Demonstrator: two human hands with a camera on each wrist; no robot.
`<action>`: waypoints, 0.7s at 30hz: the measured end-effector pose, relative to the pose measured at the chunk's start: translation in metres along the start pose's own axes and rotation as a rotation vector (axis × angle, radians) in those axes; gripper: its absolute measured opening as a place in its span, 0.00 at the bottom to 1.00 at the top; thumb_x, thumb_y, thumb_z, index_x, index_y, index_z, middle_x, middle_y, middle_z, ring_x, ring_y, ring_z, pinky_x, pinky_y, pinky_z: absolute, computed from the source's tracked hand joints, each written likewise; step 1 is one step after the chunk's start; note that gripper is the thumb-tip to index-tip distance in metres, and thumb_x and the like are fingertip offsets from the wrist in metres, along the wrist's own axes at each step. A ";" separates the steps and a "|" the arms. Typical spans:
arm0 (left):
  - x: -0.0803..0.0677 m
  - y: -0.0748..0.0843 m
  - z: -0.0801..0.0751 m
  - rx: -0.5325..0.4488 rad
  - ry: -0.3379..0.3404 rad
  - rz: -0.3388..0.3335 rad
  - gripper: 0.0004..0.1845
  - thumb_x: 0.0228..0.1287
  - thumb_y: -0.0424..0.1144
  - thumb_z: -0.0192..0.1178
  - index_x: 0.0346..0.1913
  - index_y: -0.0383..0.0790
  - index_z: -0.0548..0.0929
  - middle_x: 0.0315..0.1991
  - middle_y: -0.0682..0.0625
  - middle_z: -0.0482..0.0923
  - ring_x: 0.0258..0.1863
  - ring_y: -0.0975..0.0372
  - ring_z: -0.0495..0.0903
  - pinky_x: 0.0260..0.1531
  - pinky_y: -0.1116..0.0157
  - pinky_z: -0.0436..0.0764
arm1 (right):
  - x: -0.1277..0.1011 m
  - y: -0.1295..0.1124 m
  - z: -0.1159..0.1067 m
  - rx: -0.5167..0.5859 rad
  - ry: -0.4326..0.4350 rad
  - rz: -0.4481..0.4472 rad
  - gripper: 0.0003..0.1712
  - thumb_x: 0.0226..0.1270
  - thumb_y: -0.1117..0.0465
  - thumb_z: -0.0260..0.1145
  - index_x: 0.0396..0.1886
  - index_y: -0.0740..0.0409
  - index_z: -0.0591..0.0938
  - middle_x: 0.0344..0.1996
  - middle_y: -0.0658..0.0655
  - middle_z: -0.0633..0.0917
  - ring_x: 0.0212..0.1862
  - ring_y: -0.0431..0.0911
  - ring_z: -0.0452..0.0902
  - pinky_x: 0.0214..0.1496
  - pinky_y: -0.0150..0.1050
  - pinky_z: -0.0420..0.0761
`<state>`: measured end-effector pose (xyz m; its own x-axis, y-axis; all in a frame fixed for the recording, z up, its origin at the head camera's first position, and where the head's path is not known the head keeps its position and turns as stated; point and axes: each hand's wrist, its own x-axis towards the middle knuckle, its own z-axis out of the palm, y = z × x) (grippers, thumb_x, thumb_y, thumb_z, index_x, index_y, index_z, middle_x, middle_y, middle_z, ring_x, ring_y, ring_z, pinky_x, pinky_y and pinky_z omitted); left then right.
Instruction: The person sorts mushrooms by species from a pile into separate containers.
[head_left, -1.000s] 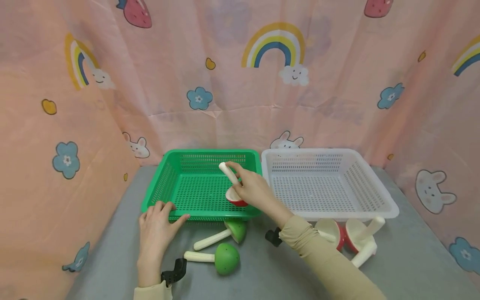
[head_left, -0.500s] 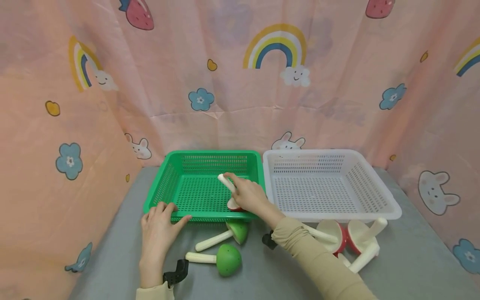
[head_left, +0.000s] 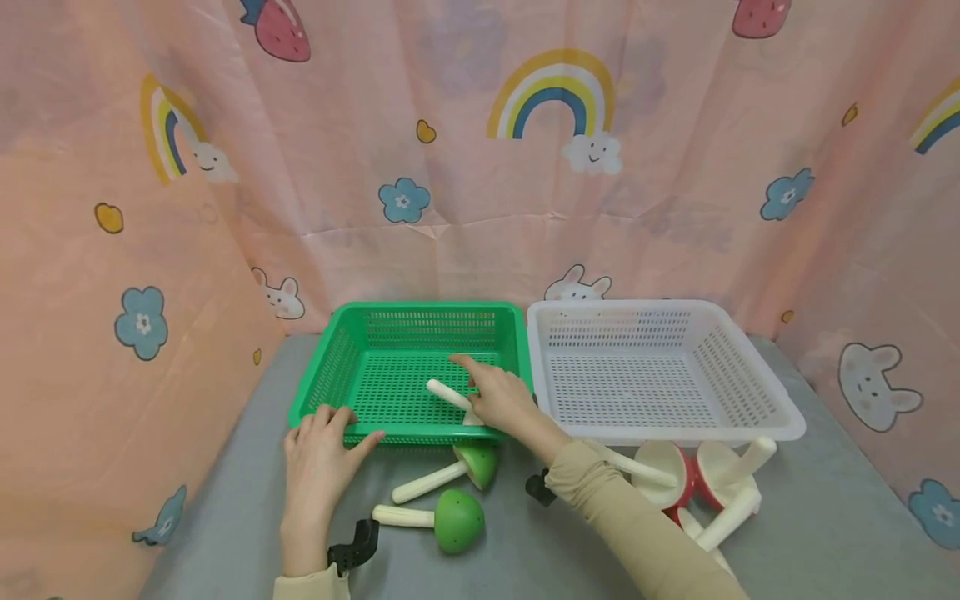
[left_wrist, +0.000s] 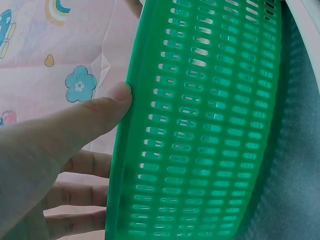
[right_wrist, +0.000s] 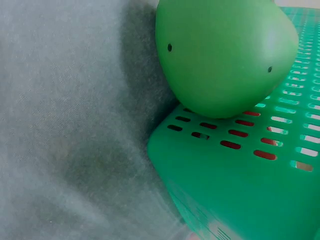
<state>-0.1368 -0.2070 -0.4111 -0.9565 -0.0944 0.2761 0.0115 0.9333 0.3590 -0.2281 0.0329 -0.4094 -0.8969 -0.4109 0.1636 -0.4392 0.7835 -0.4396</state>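
Observation:
My left hand (head_left: 318, 467) holds the near rim of the green basket (head_left: 408, 432) at its left corner. In the left wrist view the thumb (left_wrist: 117, 95) lies on the rim and the other fingers pass behind it. My right hand (head_left: 510, 408) is low inside the basket's near right corner, index finger straight and off the stem. Beside it a toy mushroom (head_left: 447, 394) with a white stem lies tilted; the hand and rim mostly hide its cap. Red shows through the basket slots in the right wrist view. A green-capped mushroom (right_wrist: 225, 55) lies against the basket's outside.
A second green-capped mushroom (head_left: 457, 521) lies nearer on the grey table (head_left: 547, 550). The white basket (head_left: 667, 433) stands right of the green one. Several red-capped mushrooms (head_left: 660, 475) lie before it, partly behind the right sleeve (head_left: 630, 517). A patterned pink curtain (head_left: 465, 250) hangs behind.
My right hand has lowered the red-capped mushroom into the near right corner of the green basket. Its stem has tipped down, away from the index finger. The left hand stays on the rim.

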 end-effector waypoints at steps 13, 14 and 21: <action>-0.001 0.002 0.001 -0.003 -0.011 0.008 0.24 0.55 0.56 0.68 0.45 0.40 0.81 0.47 0.42 0.77 0.52 0.45 0.72 0.60 0.39 0.63 | -0.029 0.003 -0.023 0.052 0.128 0.024 0.19 0.63 0.66 0.65 0.53 0.49 0.81 0.40 0.51 0.86 0.34 0.42 0.83 0.23 0.31 0.73; -0.001 0.002 0.001 -0.002 -0.015 0.006 0.24 0.55 0.56 0.68 0.46 0.40 0.81 0.47 0.42 0.77 0.52 0.45 0.72 0.60 0.39 0.63 | -0.033 0.003 -0.025 0.053 0.136 0.024 0.18 0.63 0.66 0.65 0.52 0.50 0.82 0.40 0.51 0.86 0.35 0.42 0.83 0.25 0.31 0.75; 0.001 0.002 -0.002 -0.002 -0.026 -0.002 0.25 0.55 0.56 0.67 0.47 0.39 0.81 0.49 0.41 0.77 0.53 0.45 0.72 0.60 0.39 0.63 | -0.058 0.008 -0.042 0.055 0.190 0.013 0.17 0.62 0.65 0.67 0.51 0.51 0.83 0.42 0.51 0.87 0.36 0.42 0.82 0.30 0.33 0.77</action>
<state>-0.1370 -0.2062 -0.4089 -0.9637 -0.0875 0.2521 0.0099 0.9323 0.3614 -0.1816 0.0831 -0.3852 -0.8983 -0.3018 0.3194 -0.4291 0.7592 -0.4894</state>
